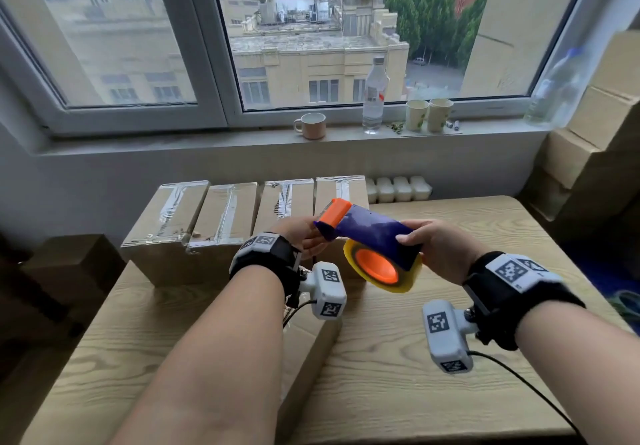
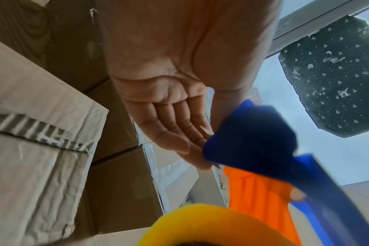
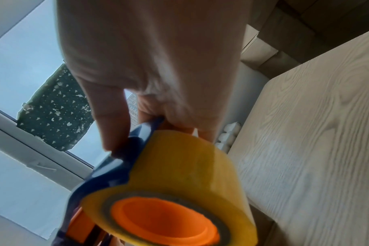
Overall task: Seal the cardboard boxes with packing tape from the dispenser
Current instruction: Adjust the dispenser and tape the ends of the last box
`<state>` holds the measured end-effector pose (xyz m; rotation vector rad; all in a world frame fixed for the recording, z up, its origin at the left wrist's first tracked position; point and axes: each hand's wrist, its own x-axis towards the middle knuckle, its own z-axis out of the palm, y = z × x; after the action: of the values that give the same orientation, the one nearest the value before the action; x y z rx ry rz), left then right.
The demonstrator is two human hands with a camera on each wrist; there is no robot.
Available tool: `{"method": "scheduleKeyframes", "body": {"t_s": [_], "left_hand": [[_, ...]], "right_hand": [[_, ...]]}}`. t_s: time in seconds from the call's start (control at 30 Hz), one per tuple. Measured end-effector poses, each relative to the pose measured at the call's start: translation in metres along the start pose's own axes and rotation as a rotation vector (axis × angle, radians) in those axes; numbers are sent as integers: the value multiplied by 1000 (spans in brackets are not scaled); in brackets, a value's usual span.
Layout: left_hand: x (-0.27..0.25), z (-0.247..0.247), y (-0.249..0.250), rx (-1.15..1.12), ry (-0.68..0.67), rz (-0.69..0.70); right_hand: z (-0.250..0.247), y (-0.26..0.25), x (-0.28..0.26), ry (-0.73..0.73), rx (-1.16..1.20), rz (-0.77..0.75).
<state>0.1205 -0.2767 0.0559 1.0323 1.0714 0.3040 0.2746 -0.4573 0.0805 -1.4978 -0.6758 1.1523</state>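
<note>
A blue tape dispenser with an orange cutter and a yellow tape roll is held in the air over the wooden table. My right hand grips its blue body above the roll. My left hand pinches the blue front end below the cutter, fingers underneath. Several taped cardboard boxes stand in a row at the back of the table. Another cardboard box lies under my left forearm, mostly hidden.
On the window sill stand a mug, a water bottle and two paper cups. Stacked cardboard boxes rise at the right. White containers sit behind the table. A dark cabinet stands left.
</note>
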Motion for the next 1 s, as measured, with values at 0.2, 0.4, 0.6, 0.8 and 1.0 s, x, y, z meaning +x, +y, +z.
{"method": "scheduleKeyframes", "body": {"t_s": [0.2,0.4,0.6,0.8,1.0], "left_hand": [[2,-6,-2,-41,-7,6],[-4,-8,3,-68,-27,-16],[4,-11,2,-23,39,3],[9,-27,-8,63,72,48],[-1,-31,-3,149,-103,-94]], "right_hand": [[2,0,2,-23,-25,3],[7,1,5,-1,-140,44],[23,-8,5,-9,-783,-127],[30,-8,0,61,-1049,-293],[39,-8,-6,45,-1175,-379]]}}
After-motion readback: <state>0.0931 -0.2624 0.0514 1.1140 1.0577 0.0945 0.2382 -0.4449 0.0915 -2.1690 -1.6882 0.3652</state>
